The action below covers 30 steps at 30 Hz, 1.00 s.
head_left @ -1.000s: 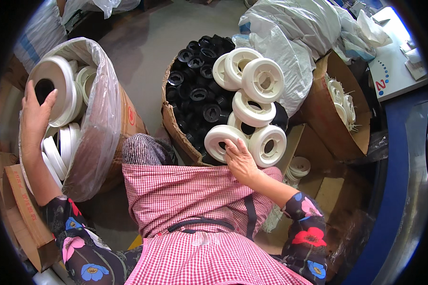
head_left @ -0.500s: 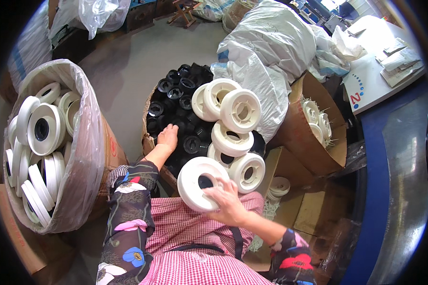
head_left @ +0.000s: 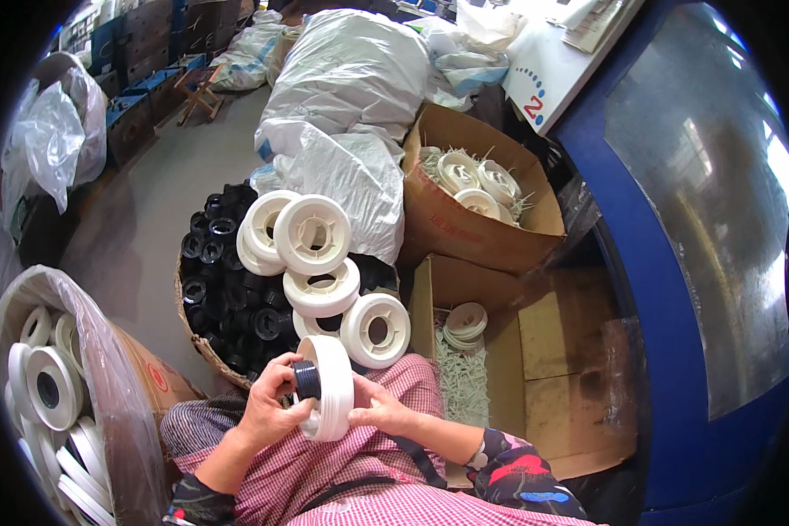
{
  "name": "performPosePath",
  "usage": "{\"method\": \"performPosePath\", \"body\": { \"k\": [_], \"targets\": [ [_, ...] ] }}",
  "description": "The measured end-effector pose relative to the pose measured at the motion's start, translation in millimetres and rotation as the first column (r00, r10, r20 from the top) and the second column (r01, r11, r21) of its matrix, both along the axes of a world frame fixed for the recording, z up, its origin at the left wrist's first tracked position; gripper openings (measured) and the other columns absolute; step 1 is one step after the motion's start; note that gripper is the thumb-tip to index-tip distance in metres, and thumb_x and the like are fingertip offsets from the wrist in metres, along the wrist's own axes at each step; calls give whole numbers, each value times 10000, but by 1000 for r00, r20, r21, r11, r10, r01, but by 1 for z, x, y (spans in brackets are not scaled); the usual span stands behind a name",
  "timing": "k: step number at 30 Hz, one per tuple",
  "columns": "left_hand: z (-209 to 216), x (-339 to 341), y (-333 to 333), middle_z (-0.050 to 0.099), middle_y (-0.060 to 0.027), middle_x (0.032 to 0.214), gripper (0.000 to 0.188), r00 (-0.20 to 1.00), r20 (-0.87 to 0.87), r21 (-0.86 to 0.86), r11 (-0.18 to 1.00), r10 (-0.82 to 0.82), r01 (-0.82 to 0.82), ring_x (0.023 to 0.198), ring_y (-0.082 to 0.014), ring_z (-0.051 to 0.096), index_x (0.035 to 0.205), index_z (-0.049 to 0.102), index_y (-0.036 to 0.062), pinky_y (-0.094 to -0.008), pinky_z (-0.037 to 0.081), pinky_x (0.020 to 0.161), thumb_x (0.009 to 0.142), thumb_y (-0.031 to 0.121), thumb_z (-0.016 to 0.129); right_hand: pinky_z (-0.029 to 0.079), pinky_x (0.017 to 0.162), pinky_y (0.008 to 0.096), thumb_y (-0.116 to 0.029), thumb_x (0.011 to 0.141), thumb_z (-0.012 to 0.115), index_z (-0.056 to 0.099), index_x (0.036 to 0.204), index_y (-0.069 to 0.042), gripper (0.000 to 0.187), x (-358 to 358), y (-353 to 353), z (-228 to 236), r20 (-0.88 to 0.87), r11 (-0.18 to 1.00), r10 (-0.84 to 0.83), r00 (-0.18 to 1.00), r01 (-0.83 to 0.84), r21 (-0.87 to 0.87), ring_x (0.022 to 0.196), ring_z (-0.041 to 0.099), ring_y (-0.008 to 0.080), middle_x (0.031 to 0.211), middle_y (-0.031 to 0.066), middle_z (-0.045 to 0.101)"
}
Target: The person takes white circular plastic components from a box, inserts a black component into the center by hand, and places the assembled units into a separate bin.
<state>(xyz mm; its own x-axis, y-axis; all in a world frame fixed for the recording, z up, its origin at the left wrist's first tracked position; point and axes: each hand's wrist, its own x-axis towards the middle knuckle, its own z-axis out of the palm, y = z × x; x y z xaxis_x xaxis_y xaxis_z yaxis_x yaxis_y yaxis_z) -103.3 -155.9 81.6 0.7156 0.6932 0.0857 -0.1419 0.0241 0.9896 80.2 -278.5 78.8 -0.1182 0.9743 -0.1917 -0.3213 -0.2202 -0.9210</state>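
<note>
Above my lap, a thick white plastic ring (head_left: 336,386) stands on edge between my hands. My right hand (head_left: 386,414) grips its right side, some fingers hidden behind it. In my left hand (head_left: 270,408), a black ribbed plastic collar (head_left: 306,380) is pinched between thumb and fingers, against the white ring's left face at the centre. How deep the collar sits cannot be seen. Just beyond, many loose black collars (head_left: 223,294) fill a round-sided carton (head_left: 200,344). Several white rings, among them a ribbed one (head_left: 375,330), lie in a pile over its right side.
At the left, a plastic-lined carton (head_left: 136,351) holds white rings, some with black centres. On the right, an open carton (head_left: 425,302) contains shredded paper and a few white rings; another carton (head_left: 465,237) stands behind it. White sacks (head_left: 342,70) and a blue machine (head_left: 605,175) border the space.
My left hand has come out of the carton with a black collar and met the white ring. My right hand has turned the ring on edge. The view has swung right.
</note>
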Motion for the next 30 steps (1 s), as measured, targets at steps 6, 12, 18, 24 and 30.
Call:
{"method": "performPosePath", "body": {
  "k": [6, 12, 18, 24, 30],
  "targets": [
    [2, -7, -15, 555, -93, 1196, 716, 994, 13, -230, 967, -105, 105, 1073, -175, 570, 1295, 393, 80, -332, 483, 934, 715, 118, 812, 280, 1090, 504, -429, 685, 808, 485, 1244, -79, 734, 1, -5, 24, 552, 859, -138, 823, -177, 479, 1301, 341, 369, 1459, 202, 227],
    [14, 3, -16, 564, -89, 1231, 640, 965, 117, -540, 801, -233, 259, 1080, -165, 569, 1325, 459, 22, -323, 481, 921, 782, 168, 766, 310, 1045, 561, -236, 588, 825, 544, 1119, -102, 616, 7, -8, 52, 741, 581, -315, 592, -498, 644, 1317, 289, 428, 1428, 199, 322],
    [4, -11, -16, 553, -93, 1248, 640, 958, 198, -537, 795, -208, 284, 1105, -178, 561, 1339, 428, 9, -332, 466, 946, 804, 161, 746, 409, 994, 467, -253, 583, 883, 314, 1334, -71, 960, 11, 9, 70, 686, 755, -44, 727, -425, 499, 1258, 369, 355, 1323, 182, 379],
    [-3, -18, -9, 530, -119, 1264, 674, 943, 25, -225, 917, -331, 328, 1151, -183, 521, 1374, 343, 6, -332, 424, 995, 831, 151, 715, 516, 548, 251, -461, 945, 499, 480, 1215, 43, 573, 20, 21, 53, -382, 739, 125, 916, -343, -579, 860, 627, 183, 1083, 145, 595],
    [28, -45, 13, 560, -114, 1219, 655, 969, 31, -284, 927, -245, 243, 1129, -174, 530, 1382, 357, 36, -332, 442, 975, 830, 106, 703, 509, 680, 257, -78, 906, 513, 464, 1252, 18, 362, -34, 25, 44, 523, 946, -189, 831, 11, 323, 790, 577, 133, 1022, 115, 590]
  ]
}}
